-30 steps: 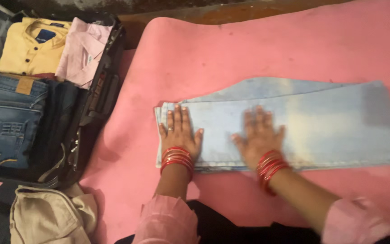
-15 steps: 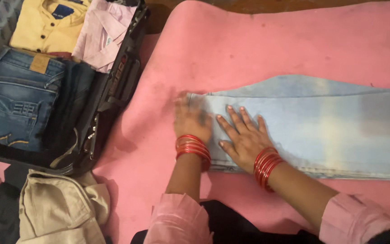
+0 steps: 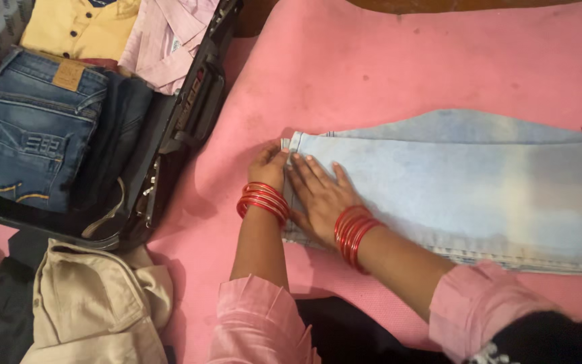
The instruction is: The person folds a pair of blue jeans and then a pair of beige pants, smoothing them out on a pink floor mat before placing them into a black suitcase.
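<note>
Fingers of left hand [image 3: 266, 168] pinch jeans [image 3: 466, 182] edge; right hand [image 3: 319, 199] lies flat.

A tan rectangular patch label [image 3: 69, 74] sits on the waistband of the dark blue jeans [image 3: 28, 135] in the suitcase [image 3: 190, 114]. A small white tag [image 3: 176, 44] shows on the pink shirt [image 3: 163, 40] beside them.

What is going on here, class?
A person kneels at a pink mat with pale jeans laid flat on it. Both hands are at the jeans' left end: the left hand at the edge, the right hand flat on the fabric. An open suitcase beside the mat holds folded shirts and jeans.
</note>
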